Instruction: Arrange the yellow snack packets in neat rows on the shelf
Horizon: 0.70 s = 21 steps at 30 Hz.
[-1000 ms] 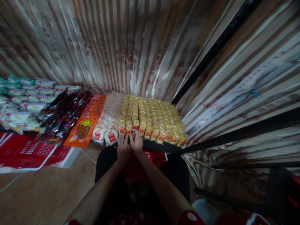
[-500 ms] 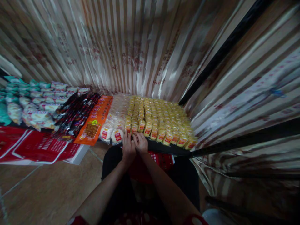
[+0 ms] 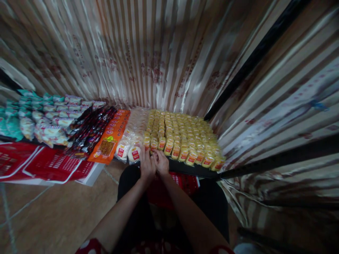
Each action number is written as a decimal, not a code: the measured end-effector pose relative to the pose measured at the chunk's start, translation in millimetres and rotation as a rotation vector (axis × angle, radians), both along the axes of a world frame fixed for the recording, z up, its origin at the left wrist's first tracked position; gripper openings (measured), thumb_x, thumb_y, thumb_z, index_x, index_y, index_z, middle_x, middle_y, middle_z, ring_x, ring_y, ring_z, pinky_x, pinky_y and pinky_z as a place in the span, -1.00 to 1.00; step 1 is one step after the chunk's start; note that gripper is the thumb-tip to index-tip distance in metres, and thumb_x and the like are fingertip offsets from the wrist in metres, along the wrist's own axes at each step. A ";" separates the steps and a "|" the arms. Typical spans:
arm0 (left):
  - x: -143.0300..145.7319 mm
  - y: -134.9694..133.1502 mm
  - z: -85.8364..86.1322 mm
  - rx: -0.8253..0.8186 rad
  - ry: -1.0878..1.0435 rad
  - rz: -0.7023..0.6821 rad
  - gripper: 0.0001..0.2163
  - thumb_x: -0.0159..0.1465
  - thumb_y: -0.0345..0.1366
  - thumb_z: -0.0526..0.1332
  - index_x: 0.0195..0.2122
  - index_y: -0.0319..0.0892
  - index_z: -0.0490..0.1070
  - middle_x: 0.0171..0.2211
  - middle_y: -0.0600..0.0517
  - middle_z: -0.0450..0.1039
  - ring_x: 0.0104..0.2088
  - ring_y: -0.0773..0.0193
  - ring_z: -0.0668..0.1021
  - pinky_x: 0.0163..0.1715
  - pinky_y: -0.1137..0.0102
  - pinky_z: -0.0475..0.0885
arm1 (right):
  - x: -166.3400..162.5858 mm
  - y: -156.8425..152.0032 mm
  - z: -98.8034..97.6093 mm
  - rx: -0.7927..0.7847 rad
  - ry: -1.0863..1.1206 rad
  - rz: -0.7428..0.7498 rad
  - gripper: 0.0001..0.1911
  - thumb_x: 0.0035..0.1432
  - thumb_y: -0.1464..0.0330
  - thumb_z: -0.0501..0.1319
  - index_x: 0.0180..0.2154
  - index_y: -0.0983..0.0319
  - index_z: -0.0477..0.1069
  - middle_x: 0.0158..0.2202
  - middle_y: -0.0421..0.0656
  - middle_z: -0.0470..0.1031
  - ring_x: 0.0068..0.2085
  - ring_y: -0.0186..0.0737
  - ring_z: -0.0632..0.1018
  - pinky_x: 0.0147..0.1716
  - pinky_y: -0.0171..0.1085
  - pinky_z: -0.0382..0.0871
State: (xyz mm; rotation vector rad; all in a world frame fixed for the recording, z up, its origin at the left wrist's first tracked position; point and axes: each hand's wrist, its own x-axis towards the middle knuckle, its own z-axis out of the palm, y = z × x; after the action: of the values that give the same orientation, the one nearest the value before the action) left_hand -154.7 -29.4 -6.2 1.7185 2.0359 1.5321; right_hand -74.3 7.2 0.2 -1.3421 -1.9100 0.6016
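Note:
Both my hands rest at the front edge of rows of small yellow wrapped cakes [image 3: 183, 152]. With fingers stretched upward, my left hand [image 3: 147, 165] lies against the front of the leftmost cakes, near a clear-wrapped round white biscuit [image 3: 134, 154]. Right beside it, my right hand [image 3: 161, 163] is closed, its fingers curled at the foot of the cakes. The two hands touch at the thumbs. Whatever my right fingers may hold is hidden.
Left of the cakes lie an orange snack packet [image 3: 109, 139], dark shiny packets [image 3: 91, 132] and teal-and-white packets [image 3: 57, 121] on a black shelf [image 3: 185, 166]. Red printed bags [image 3: 50, 164] hang below. A striped curtain [image 3: 164, 53] and black poles [image 3: 254, 63] surround the shelf.
The view has shifted slightly, so everything sits a little further right. My hands stay at the left front of the cakes, with my right fingers slightly more curled.

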 end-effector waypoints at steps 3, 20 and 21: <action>0.4 6.4 1.8 -0.016 -0.045 0.019 -0.59 0.30 -0.31 -0.06 0.14 -0.40 0.16 0.28 -0.35 -0.08 0.30 0.01 -0.01 0.21 0.01 0.02 | 0.1 -0.1 -0.1 -0.001 0.014 0.003 -0.68 0.23 0.28 -0.03 -0.12 0.15 0.44 -0.22 -0.13 0.46 -0.26 -0.24 0.48 -0.21 -0.31 0.36; -1.1 32.2 3.7 -0.075 -0.140 0.065 -0.52 0.25 -0.34 -0.05 0.19 -0.41 0.06 0.24 -0.32 0.06 0.28 0.03 0.07 0.24 0.05 -0.02 | -0.4 3.2 -8.5 0.089 0.067 -0.037 -0.73 0.22 0.31 0.00 -0.16 0.19 0.42 -0.25 -0.14 0.48 -0.29 -0.27 0.48 -0.29 -0.35 0.35; 0.3 33.7 4.8 -0.083 -0.149 0.063 -0.51 0.25 -0.34 -0.05 0.19 -0.41 0.05 0.23 -0.31 0.07 0.28 0.04 0.08 0.24 0.06 -0.02 | -0.2 3.6 -8.8 0.087 0.078 -0.035 -0.73 0.22 0.31 0.00 -0.16 0.19 0.42 -0.25 -0.14 0.48 -0.29 -0.27 0.48 -0.28 -0.35 0.35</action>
State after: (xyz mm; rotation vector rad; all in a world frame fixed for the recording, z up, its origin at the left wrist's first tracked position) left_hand -154.4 4.3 -1.4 1.4779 2.0650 1.5206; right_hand -74.5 10.9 -8.6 -1.2759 -1.8259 0.5396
